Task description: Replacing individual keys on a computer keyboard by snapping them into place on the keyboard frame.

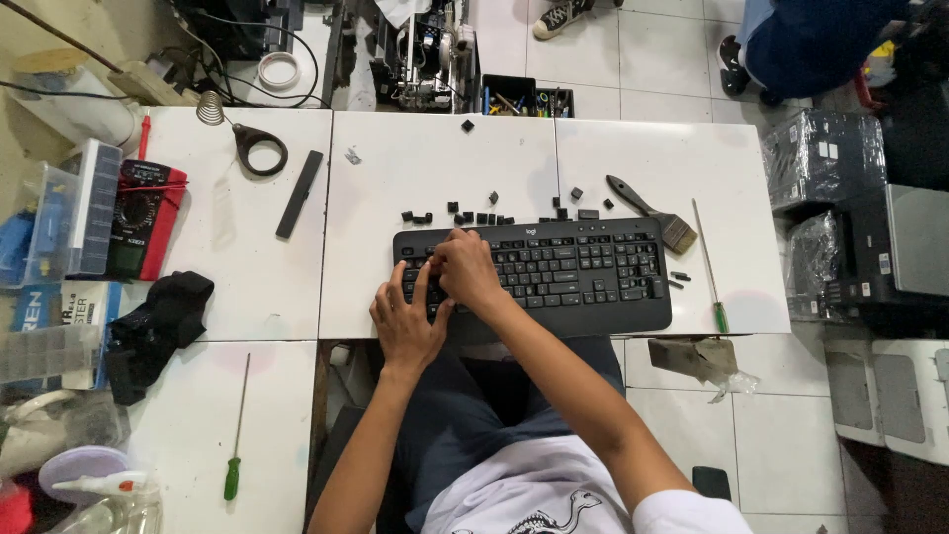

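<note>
Both hands sit on the left end of a black keyboard (554, 272) that lies across the middle of the frame on a white table (435, 168). Curled over the upper left keys, the right hand (467, 269) has its fingertips pressed down among them; whether it pinches a keycap cannot be told, since the fingers hide the spot. Just below and to the left of it, the left hand (407, 321) lies flatter, fingers spread and pointing up the frame, its index finger resting on the keys beside the right hand and its palm over the front edge of the keyboard; it holds nothing that shows.

Above the keyboard's top edge a scatter of loose black keycaps (474, 216) lies on the table, with one more keycap well apart higher up. At the upper right corner of the keyboard a paintbrush (652, 211) lies slanted, and right of that a thin screwdriver with a green handle (710, 272) lies almost upright in the frame. A second green-handled screwdriver (236, 430) lies at lower left, near a black cloth (153, 331). A red multimeter (143, 218) sits at the left edge
</note>
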